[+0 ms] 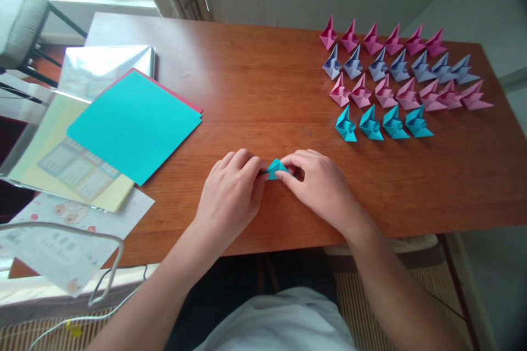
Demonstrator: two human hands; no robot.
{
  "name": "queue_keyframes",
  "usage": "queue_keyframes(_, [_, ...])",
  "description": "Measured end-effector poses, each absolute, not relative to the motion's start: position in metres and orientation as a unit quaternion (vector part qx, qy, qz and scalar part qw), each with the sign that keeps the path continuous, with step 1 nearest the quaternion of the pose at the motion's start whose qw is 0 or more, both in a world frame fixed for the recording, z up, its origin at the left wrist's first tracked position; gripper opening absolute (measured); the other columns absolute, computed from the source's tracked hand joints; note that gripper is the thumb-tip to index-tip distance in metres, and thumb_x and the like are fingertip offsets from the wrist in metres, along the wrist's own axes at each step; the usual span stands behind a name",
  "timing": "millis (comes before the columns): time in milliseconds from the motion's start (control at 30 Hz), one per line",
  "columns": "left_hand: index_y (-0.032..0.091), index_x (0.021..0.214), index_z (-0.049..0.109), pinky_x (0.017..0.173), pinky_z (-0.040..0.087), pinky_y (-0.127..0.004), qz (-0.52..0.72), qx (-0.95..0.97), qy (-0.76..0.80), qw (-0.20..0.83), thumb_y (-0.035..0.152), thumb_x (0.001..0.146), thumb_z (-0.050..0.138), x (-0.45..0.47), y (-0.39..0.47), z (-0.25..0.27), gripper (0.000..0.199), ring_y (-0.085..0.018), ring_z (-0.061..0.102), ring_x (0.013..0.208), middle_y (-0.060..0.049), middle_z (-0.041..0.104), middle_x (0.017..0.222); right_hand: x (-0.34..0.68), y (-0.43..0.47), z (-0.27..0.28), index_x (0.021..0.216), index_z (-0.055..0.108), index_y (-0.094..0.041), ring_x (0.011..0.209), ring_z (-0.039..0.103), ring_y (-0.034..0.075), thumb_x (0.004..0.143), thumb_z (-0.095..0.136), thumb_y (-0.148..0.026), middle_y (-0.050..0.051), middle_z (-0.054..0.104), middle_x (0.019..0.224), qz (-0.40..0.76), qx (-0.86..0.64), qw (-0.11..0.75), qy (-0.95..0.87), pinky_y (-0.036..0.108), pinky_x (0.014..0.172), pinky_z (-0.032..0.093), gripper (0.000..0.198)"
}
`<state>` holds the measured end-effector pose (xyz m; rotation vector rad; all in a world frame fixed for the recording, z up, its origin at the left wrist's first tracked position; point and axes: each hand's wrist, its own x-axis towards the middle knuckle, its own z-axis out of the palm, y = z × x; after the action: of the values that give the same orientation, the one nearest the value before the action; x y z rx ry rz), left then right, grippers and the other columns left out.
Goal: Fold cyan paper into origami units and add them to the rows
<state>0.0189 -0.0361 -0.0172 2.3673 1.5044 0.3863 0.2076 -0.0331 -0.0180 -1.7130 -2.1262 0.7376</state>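
Note:
A small piece of folded turquoise paper (277,169) is held between my two hands, just above the wooden table. My left hand (233,189) pinches its left corner between thumb and fingers. On the other side, my right hand (319,184) grips the right part, thumb in front and fingers behind. The paper has a pointed top; its lower edges are partly covered by my fingertips. Beyond my right hand stands a row of finished turquoise origami pieces (371,123) of pointed shape.
Behind that row are rows of pink (385,91), lilac (377,65) and magenta origami pieces (373,40). At left, turquoise paper sheets (138,120) lie over a yellow pad (41,131), a clear-wrapped pack (107,63) and a printed sheet (78,252). A chair (24,22) stands beyond the table (255,88).

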Motion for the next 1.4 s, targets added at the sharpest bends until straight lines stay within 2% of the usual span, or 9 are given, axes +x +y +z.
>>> queue_keyframes(133, [0.020,0.106,0.071,0.080,0.050,-0.035,0.200,0.821,0.506,0.173,0.023,0.100,0.052,0.023,-0.036,-0.024,0.019,-0.022,0.063,0.090,-0.006,0.068,0.098,0.208,-0.032,-0.018,0.084,0.071,-0.023,0.086,0.064,0.021,0.092,0.069,-0.025,0.003,0.073,0.086,0.260,-0.596,0.151,-0.744,0.034,0.075,0.044,0.008])
queue_keyframes(300, [0.019,0.102,0.073,0.079,0.051,-0.033,0.220,0.811,0.513,0.174,0.026,0.101,0.054,0.028,-0.037,-0.030,0.020,-0.021,0.064,0.088,-0.006,0.069,0.095,0.211,-0.030,-0.015,0.081,0.071,-0.022,0.080,0.062,0.019,0.091,0.068,-0.022,0.002,0.070,0.082,0.281,-0.588,0.157,-0.742,0.032,0.072,0.042,0.011])
queue_keyframes(467, [0.018,0.099,0.073,0.078,0.051,-0.033,0.217,0.804,0.529,0.162,0.025,0.100,0.056,0.029,-0.038,-0.031,0.019,-0.022,0.065,0.088,-0.005,0.070,0.095,0.224,-0.032,-0.012,0.089,0.072,-0.022,0.078,0.062,0.016,0.093,0.066,-0.018,0.000,0.070,0.086,0.335,-0.560,0.208,-0.729,0.029,0.070,0.044,0.007])
queue_keyframes(767, [0.019,0.099,0.072,0.075,0.049,-0.031,0.220,0.801,0.534,0.157,0.025,0.100,0.057,0.030,-0.037,-0.031,0.016,-0.020,0.065,0.086,-0.004,0.071,0.095,0.231,-0.038,-0.018,0.081,0.068,-0.022,0.084,0.062,0.018,0.091,0.069,-0.019,0.000,0.070,0.085,0.283,-0.576,0.213,-0.737,0.031,0.074,0.045,0.011])
queue_keyframes(933, [0.019,0.100,0.072,0.076,0.050,-0.032,0.219,0.804,0.532,0.152,0.023,0.099,0.058,0.030,-0.038,-0.031,0.015,-0.021,0.066,0.088,-0.004,0.071,0.095,0.231,-0.040,-0.021,0.083,0.068,-0.023,0.086,0.062,0.018,0.093,0.069,-0.022,0.000,0.070,0.087,0.289,-0.580,0.227,-0.727,0.031,0.075,0.045,0.010])
queue_keyframes(1067, [0.019,0.102,0.072,0.075,0.050,-0.032,0.221,0.803,0.533,0.151,0.023,0.098,0.058,0.029,-0.038,-0.031,0.014,-0.021,0.065,0.087,-0.004,0.071,0.096,0.227,-0.042,-0.022,0.079,0.065,-0.022,0.084,0.060,0.019,0.091,0.070,-0.025,0.000,0.069,0.083,0.264,-0.595,0.205,-0.731,0.033,0.076,0.044,0.013])
queue_keyframes(1400, [0.019,0.102,0.071,0.077,0.051,-0.034,0.210,0.808,0.533,0.137,0.022,0.099,0.057,0.031,-0.039,-0.031,0.015,-0.023,0.065,0.088,-0.004,0.071,0.097,0.216,-0.040,-0.023,0.078,0.062,-0.022,0.085,0.059,0.021,0.093,0.066,-0.020,0.002,0.067,0.083,0.236,-0.613,0.191,-0.729,0.034,0.076,0.044,0.016])
